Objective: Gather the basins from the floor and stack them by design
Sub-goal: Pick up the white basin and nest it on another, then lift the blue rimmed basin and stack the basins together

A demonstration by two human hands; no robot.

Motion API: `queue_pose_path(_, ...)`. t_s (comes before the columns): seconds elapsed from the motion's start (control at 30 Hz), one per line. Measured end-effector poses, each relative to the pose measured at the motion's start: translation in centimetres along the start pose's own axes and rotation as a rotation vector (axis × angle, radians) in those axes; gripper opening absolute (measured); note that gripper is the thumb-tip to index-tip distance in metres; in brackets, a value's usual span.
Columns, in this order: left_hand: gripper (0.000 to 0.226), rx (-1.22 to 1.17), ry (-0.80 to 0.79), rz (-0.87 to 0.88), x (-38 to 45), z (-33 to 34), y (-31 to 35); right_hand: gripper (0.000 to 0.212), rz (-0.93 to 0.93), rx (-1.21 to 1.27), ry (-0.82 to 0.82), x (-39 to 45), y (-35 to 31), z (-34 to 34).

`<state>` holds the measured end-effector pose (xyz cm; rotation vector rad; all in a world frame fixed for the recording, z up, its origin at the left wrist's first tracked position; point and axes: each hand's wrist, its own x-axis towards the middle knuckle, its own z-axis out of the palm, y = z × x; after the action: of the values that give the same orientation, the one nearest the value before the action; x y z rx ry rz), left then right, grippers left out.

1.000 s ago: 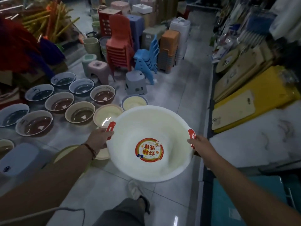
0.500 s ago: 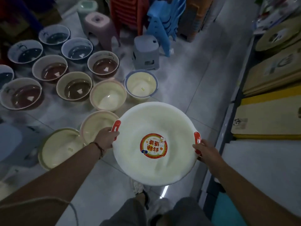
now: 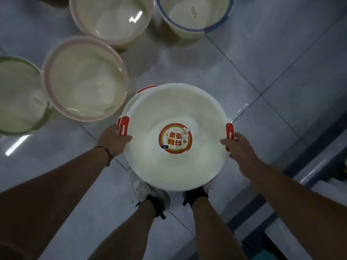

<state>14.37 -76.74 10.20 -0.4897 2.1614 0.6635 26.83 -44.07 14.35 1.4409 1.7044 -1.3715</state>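
- I hold the white basin (image 3: 174, 139) level by its two red handles, directly above a matching basin (image 3: 139, 94) on the floor, probably to nest it.
- My left hand (image 3: 113, 140) and right hand (image 3: 238, 147) each curl round a handle, arms reaching down.

Bare forearms, red cord bracelet (image 3: 108, 155), white sneakers (image 3: 142, 188), dark socks (image 3: 195, 196).
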Motion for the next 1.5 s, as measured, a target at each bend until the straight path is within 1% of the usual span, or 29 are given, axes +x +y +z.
queue_pose_path(0.07, 0.030, 0.044, 0.086, -0.010, 2.5, 2.7, -1.6, 0.026, -0.018, -0.072, -0.022, 3.6, 1.1, 1.4)
queue_pose_path(0.17, 0.031, 0.100, 0.165, -0.046, 4.9, 5.2, -3.8, 0.041, -0.195, -0.193, 0.049, 7.0, 2.3, 3.5)
queue_pose_path(0.2, 0.028, 0.105, 0.182, -0.056, 5.6, 5.7, -4.5, 0.046, -0.248, -0.232, 0.080, 8.0, 2.3, 4.3)
queue_pose_path(0.27, 0.022, 0.102, 0.221, -0.067, 6.4, 6.1, -6.0, 0.051, -0.305, -0.291, 0.082, 9.7, 1.9, 5.9)
queue_pose_path(0.37, 0.023, 0.093, 0.254, -0.088, 6.7, 5.8, -7.6, 0.053, -0.350, -0.457, 0.085, 11.9, 1.6, 7.9)
queue_pose_path(0.43, 0.032, 0.074, 0.241, -0.096, 7.1, 5.7, -8.3, 0.051, -0.309, -0.539, 0.076, 13.1, 1.7, 8.7)
queue_pose_path(0.5, 0.042, 0.060, 0.224, -0.097, 7.9, 5.8, -8.5, 0.047, -0.223, -0.597, 0.033, 14.1, 1.9, 9.0)
queue_pose_path(0.6, 0.045, 0.075, 0.189, -0.084, 9.2, 6.6, -8.1, 0.045, -0.143, -0.657, -0.023, 15.4, 2.4, 9.1)
queue_pose_path(0.73, 0.046, 0.111, 0.134, -0.106, 10.6, 7.0, -7.6, 0.050, -0.112, -0.714, -0.059, 16.0, 2.6, 8.9)
queue_pose_path(0.83, 0.056, 0.113, 0.019, -0.095, 10.7, 6.3, -7.2, 0.053, -0.134, -0.794, -0.091, 15.2, 1.7, 8.4)
queue_pose_path(0.93, 0.067, 0.170, -0.065, -0.060, 8.6, 4.5, -5.6, 0.052, -0.225, -0.845, -0.104, 12.1, -0.4, 7.7)
queue_pose_path(1.03, 0.084, 0.286, -0.062, 0.095, 5.2, 2.1, -2.4, 0.058, -0.315, -0.898, -0.107, 7.7, -3.4, 6.4)
queue_pose_path(1.1, 0.096, 0.266, -0.079, 0.198, 1.8, -0.3, 1.9, 0.057, -0.319, -0.917, -0.112, 3.7, -7.0, 5.1)
queue_pose_path(1.17, 0.103, 0.283, -0.085, 0.316, -2.0, -2.6, 6.7, 0.058, -0.289, -0.923, -0.131, -0.5, -10.0, 3.7)
queue_pose_path(1.23, 0.104, 0.435, -0.035, 0.441, -6.6, -6.2, 11.7, 0.066, -0.302, -0.944, -0.122, -5.6, -13.7, 1.6)
queue_pose_path(1.3, 0.097, 0.648, 0.030, 0.552, -10.8, -9.7, 15.6, 0.073, -0.331, -0.915, -0.112, -10.8, -17.1, -0.7)
queue_pose_path(1.33, 0.094, 0.714, 0.070, 0.597, -13.2, -11.8, 17.5, 0.076, -0.349, -0.899, -0.098, -14.1, -19.1, -2.2)
queue_pose_path(1.4, 0.090, 0.835, 0.121, 0.651, -18.1, -15.9, 20.4, 0.078, -0.414, -0.875, -0.048, -21.0, -22.4, -5.1)
queue_pose_path(1.5, 0.089, 0.890, 0.186, 0.665, -25.6, -21.5, 23.7, 0.077, -0.553, -0.865, 0.053, -30.1, -25.7, -9.0)
